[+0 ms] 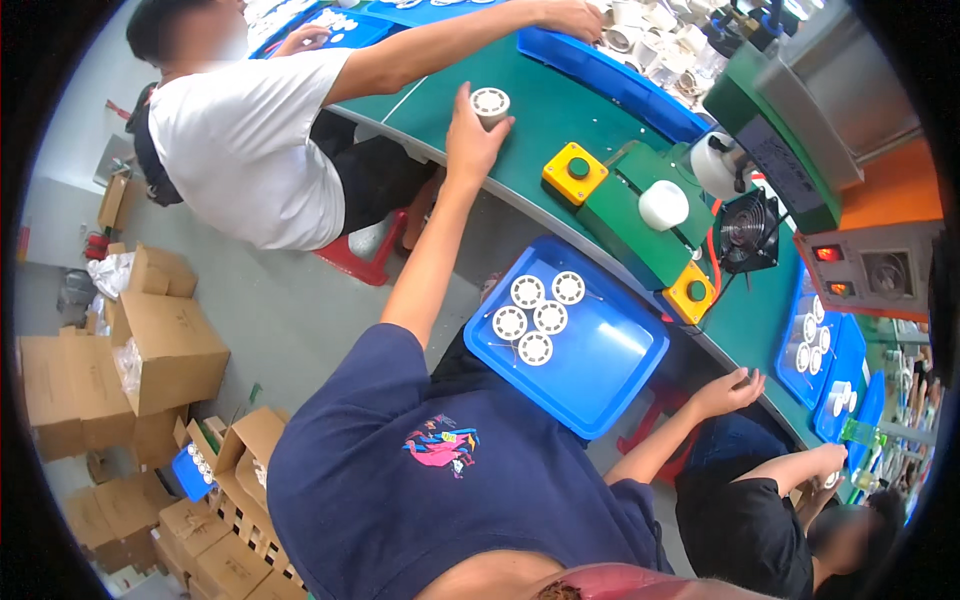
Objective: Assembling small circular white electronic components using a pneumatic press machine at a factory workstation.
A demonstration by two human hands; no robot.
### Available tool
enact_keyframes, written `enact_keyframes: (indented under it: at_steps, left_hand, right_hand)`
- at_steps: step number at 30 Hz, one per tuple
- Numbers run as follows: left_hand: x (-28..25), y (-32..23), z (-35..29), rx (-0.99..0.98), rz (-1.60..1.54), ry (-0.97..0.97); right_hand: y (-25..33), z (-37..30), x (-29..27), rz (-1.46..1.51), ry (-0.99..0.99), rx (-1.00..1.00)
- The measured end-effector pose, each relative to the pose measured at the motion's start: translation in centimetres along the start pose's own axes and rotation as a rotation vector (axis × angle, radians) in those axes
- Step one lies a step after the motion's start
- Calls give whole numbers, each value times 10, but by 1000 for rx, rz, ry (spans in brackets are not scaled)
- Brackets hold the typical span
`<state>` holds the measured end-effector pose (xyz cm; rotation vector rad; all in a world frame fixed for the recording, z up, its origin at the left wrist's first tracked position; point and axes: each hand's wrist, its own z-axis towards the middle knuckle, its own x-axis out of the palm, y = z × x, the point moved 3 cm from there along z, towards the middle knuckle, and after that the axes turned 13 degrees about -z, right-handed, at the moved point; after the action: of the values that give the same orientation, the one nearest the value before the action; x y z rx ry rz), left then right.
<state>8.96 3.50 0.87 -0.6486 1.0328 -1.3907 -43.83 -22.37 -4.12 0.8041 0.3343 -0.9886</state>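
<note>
My left hand (pixel 474 145) is closed around a white cylindrical part with a slotted round top (pixel 490 103), over the green workbench (pixel 440 105). The part stands upright with its slotted face showing. To the right, near the bench's front edge, my right hand (pixel 730 392) is held with its fingers loosely bent and apart, nothing in them. A blue tray (pixel 625 385) rests at my lap between my arms. Several white slotted parts (pixel 550 317) lie grouped in its left half, some with thin wires. Ahead, a green bench machine (pixel 640 225) carries a white round piece (pixel 663 205).
Yellow boxes with green push buttons (pixel 575 173) (pixel 689 292) flank the machine. Behind stand a blue bin (pixel 610 85) of white parts and a black fan (pixel 748 231). Co-workers sit at left (pixel 250 150) and right (pixel 745 535). Cartons (pixel 170 350) fill the left floor.
</note>
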Motion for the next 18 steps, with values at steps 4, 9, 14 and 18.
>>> enact_keyframes:
  at_steps: [4,9,14,18]
  left_hand:
    - [-4,-12,-26,-20,-126,91]
    - [-21,-26,-47,26,-104,120]
    - [-37,-56,-73,-74,-164,256]
    - [-48,-91,-100,-85,-159,368]
  right_hand:
    - [16,-33,-20,206,21,127]
    - [79,-68,-36,299,67,202]
    - [191,-79,-65,775,367,84]
    - [259,-93,-71,952,647,-55]
